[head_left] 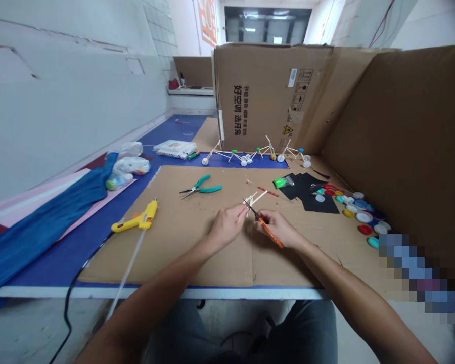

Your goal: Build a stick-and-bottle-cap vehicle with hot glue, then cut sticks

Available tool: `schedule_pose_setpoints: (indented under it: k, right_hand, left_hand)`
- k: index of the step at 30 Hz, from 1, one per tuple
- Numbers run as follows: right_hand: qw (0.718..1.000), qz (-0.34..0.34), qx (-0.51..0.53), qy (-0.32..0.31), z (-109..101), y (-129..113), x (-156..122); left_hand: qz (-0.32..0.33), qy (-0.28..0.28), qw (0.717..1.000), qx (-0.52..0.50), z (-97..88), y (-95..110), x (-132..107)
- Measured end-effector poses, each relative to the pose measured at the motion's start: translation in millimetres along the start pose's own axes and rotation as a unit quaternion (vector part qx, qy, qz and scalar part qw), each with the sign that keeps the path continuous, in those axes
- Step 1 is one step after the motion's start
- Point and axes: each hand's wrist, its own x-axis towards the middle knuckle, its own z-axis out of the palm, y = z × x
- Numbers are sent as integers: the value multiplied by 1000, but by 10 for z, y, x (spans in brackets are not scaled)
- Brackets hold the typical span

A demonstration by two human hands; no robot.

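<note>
Over the cardboard mat, my right hand (pixel 276 228) grips a pair of orange-handled scissors (pixel 270 233), the dark blades pointing up and left. The blades meet the fingertips of my left hand (pixel 229 223), which pinch a thin pale wooden stick, mostly hidden by the fingers. Just beyond both hands are several thin wooden sticks (pixel 261 196); whether they are joined cannot be made out. Teal-handled pliers (pixel 201 188) lie open to the left. A yellow glue gun (pixel 140 220) rests farther left, with a clear glue stick (pixel 131 263) trailing from it over the table edge.
Stick models with bottle-cap wheels (pixel 234 152) stand along the back. Black cards (pixel 304 187), a green packet (pixel 279 183) and loose bottle caps (pixel 364 217) are at right. A large cardboard box (pixel 265 96) walls the back and right. Blue cloth (pixel 60 217) and plastic bags (pixel 131 166) lie left.
</note>
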Motion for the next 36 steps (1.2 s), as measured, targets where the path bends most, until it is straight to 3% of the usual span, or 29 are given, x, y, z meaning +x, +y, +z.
schedule_pose_setpoints:
  k: [5, 15, 21, 26, 31, 36]
  right_hand:
    - [1000, -7, -7, 8, 6, -8, -4]
    - [998, 27, 57, -7, 39, 10, 26]
    - [999, 2, 36, 2, 42, 21, 16]
    - [1000, -1, 10, 12, 40, 55, 24]
    - [999, -22, -8, 34, 30, 48, 39]
    - [999, 14, 32, 16, 30, 18, 43]
  left_hand:
    - [-1, 9, 1000, -4, -18, 10, -3]
    - [60, 16, 992, 114, 88, -78, -34]
    - [72, 21, 987, 145, 58, -45, -62]
    - [32, 35, 995, 91, 69, -12, -57]
    - [-41, 9, 997, -64, 31, 18, 14]
    - [-27, 0, 995, -101, 15, -1, 46]
